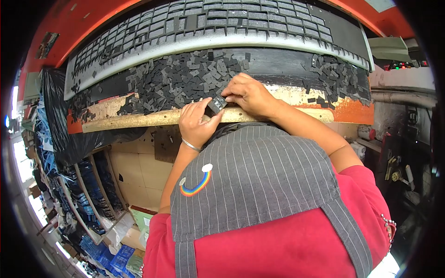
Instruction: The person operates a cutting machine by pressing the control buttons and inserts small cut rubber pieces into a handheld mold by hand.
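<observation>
A small dark rectangular block (216, 104) with lighter marks on its face is held over the bench's front edge. My left hand (197, 121) grips its lower left side between thumb and fingers. At the upper right side of the block, my right hand (250, 96) is closed, with its thumb and fingertips pinched together. Whatever lies between those fingertips is too small or hidden to name. Just beyond both hands spreads a heap of flat black rectangular chips (181, 78), some lying close to the fingers.
A worn wooden rail (139, 120) forms the bench's near edge. Behind the chips stands a black grid of narrow strips (222, 21) with a pale front border (204, 45). More chips (336, 76) lie to the right. A black plastic bag (55, 111) hangs at the left end.
</observation>
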### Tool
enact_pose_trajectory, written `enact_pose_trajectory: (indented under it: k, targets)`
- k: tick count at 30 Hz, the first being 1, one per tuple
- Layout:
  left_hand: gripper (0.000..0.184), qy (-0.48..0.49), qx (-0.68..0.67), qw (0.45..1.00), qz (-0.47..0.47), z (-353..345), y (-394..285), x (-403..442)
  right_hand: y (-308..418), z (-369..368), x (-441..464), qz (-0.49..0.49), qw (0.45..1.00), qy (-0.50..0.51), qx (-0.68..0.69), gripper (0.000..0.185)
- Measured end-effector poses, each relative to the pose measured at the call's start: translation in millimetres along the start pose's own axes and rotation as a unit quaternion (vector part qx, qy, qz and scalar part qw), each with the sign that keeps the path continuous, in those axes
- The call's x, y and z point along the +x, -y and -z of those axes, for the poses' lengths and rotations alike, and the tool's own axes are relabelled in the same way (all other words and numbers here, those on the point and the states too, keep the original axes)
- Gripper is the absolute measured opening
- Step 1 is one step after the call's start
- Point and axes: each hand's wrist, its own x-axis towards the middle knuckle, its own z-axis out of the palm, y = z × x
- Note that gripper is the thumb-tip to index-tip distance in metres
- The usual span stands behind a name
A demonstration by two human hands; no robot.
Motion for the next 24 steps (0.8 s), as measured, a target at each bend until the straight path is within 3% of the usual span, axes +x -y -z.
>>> enact_pose_trajectory:
  k: [6,9,13,24]
  targets:
    - [0.046,0.011,-0.016,1.0,0.01,2,0,1,-1,5,0,-0.074,0.995,0.041,0.054,0.013]
    - [0.045,0.002,-0.007,1.0,0.011,-1,1,0,-3,6,1,-0.075,0.994,-0.085,-0.01,0.014]
    - [0.046,0.004,0.005,1.0,0.006,0,-1,1,-1,2,-5,0.003,0.999,-0.026,-0.042,0.018]
    - [0.047,-0.005,-0.01,1.0,-0.014,0,3,-1,-3,-9,-8,0.019,0.998,-0.045,-0.041,0.015]
